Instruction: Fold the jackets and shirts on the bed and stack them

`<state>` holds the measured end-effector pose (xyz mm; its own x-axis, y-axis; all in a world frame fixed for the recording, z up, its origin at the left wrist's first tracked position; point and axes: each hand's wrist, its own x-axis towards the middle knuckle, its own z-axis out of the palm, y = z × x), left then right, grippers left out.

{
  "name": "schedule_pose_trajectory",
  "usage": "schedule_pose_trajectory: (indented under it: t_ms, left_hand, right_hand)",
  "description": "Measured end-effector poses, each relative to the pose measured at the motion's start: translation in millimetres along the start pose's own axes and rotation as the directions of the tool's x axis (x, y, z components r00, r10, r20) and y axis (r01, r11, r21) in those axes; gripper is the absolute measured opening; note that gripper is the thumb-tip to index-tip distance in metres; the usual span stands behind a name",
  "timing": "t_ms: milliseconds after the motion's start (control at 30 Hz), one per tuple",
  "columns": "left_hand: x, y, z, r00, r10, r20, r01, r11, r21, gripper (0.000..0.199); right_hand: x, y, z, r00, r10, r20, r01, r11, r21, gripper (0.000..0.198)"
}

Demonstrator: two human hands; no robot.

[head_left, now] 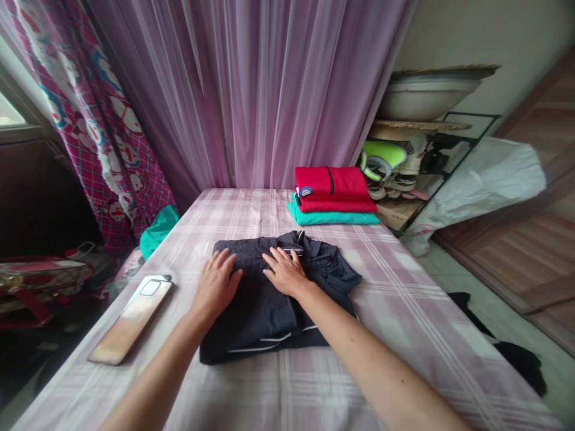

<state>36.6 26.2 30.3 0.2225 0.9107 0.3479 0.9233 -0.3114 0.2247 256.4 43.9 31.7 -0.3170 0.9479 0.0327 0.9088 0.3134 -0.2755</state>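
Observation:
A black garment with white piping (265, 305) lies partly folded on the checked tablecloth in front of me. My left hand (218, 278) rests flat on its left part, fingers spread. Toward the garment's upper middle, my right hand (285, 272) lies palm down with the fingers apart, close to a white-edged fold. The garment's right side spreads out unevenly past my right hand. Neither hand grips the cloth. Beyond it, a folded red garment (345, 188) with a dark zipper sits on top of a folded teal garment (335, 216).
A phone (132, 320) lies face down at the table's left. Purple curtains (269, 90) hang behind the table (404, 359). At the right stand a shoe rack (431, 197) with a basin (431, 96) above and a white plastic bag (489, 185) beside it.

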Motion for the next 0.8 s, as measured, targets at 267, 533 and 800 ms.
schedule_pose_trajectory:
  t_ms: [267, 533, 800]
  left_hand:
    - [-48.3, 58.4, 14.0, 0.961, 0.106, 0.255, -0.132, 0.987, 0.086, 0.063]
    - [-45.1, 58.8, 9.2, 0.954, 0.077, 0.29, -0.113, 0.988, 0.107, 0.063]
    - [-44.7, 56.7, 11.2, 0.954, 0.101, 0.282, -0.127, 0.989, 0.076, 0.067]
  right_hand:
    - [-12.6, 3.0, -7.7, 0.999, 0.01, -0.053, -0.011, 0.999, -0.033, 0.05]
    - [-44.5, 4.1, -8.4, 0.978, 0.111, -0.175, -0.111, 0.994, 0.011, 0.05]
    - [-89.3, 24.4, 9.8, 0.97, 0.194, -0.149, -0.192, 0.981, 0.029, 0.046]
